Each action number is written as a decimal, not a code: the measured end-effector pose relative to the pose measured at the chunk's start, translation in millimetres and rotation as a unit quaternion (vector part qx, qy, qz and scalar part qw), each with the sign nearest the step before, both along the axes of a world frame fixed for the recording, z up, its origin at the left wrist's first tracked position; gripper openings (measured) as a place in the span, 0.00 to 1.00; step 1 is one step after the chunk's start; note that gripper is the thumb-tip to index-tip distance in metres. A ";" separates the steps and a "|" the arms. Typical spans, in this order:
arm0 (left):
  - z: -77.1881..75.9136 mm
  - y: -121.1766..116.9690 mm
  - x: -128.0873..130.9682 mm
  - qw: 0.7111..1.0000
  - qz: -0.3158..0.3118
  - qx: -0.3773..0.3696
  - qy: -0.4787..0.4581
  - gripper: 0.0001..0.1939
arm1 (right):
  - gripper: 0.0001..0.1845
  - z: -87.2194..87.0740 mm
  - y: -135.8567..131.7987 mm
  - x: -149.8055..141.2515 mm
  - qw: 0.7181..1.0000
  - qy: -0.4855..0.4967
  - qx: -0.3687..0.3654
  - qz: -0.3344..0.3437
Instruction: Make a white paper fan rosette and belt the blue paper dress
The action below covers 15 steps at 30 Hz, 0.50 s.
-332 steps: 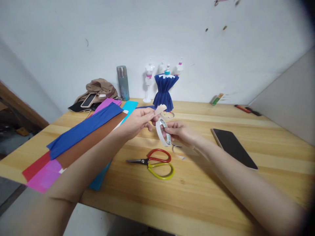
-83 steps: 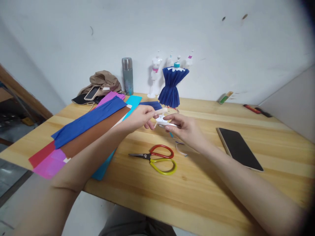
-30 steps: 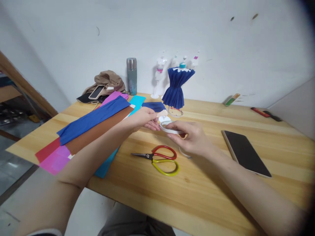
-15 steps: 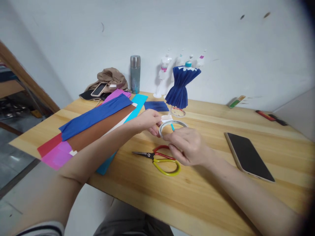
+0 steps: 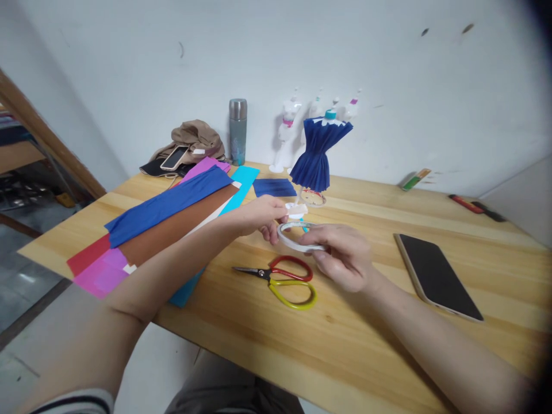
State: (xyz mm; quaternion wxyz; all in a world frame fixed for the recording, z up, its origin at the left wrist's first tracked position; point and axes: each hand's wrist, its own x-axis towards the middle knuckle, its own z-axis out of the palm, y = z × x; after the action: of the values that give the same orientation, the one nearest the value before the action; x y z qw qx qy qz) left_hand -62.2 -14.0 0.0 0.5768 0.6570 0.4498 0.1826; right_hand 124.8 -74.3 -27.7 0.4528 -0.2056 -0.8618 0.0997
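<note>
Where the pale, striped wooden tabletop (image 5: 345, 345) came closest to the person, a pair of scissors with one red and one yellow looped handle (image 5: 269, 278) lay flat, black blades pointing left. To their right rested a dark-screened, pale-edged rectangular device (image 5: 437, 277).

Just beyond the scissors, above the table, the right hand (image 5: 345, 256) had its thumb and forefinger pressed on the near right side of a narrow white ring of tape (image 5: 296, 245); the other fingers were curled. The left hand (image 5: 265, 215) pinched a short cream strip (image 5: 299, 211) between thumb and forefinger, its lower fingers loosely bent beside the ring. Whether strip and ring were joined could not be told.

Under and beyond the left forearm spread overlapping flat sheets: red (image 5: 87, 254), pink (image 5: 98, 276), brown (image 5: 172, 230), turquoise (image 5: 241, 188) and, uppermost, a long crinkled deep-blue one (image 5: 172, 202). Past the hands, a small pleated navy piece (image 5: 274, 187) lay near a miniature dress form in a gathered navy dress (image 5: 317, 156). Behind stood small white mannequins (image 5: 287, 112) and, leftward, a grey-green metal-capped flask (image 5: 238, 135), by the wall.
</note>
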 end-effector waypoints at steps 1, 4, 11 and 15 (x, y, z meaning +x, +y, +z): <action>0.1 -0.1 0.1 1.000 0.000 -0.004 -0.002 0.14 | 0.11 -1.1 -0.1 0.6 1.000 0.008 -0.006 0.004; 1.6 0.1 0.2 1.000 0.009 -0.015 -0.006 0.14 | 0.10 -3.9 -0.6 2.7 0.999 0.032 -0.038 0.002; 6.4 -0.6 -1.4 0.999 0.023 -0.023 -0.014 0.11 | 0.08 -9.5 -1.7 5.2 0.982 0.097 -0.158 -0.032; 3.0 3.0 -2.8 0.998 0.056 -0.007 -0.018 0.07 | 0.08 -9.3 -3.7 2.5 0.966 0.151 -0.209 -0.017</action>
State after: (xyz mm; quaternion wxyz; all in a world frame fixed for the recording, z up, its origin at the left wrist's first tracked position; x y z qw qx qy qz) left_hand -65.0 -11.0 3.0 0.5781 0.6236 0.4765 0.2233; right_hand 127.3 -78.1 -37.0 0.5259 -0.2928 -0.7399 0.3004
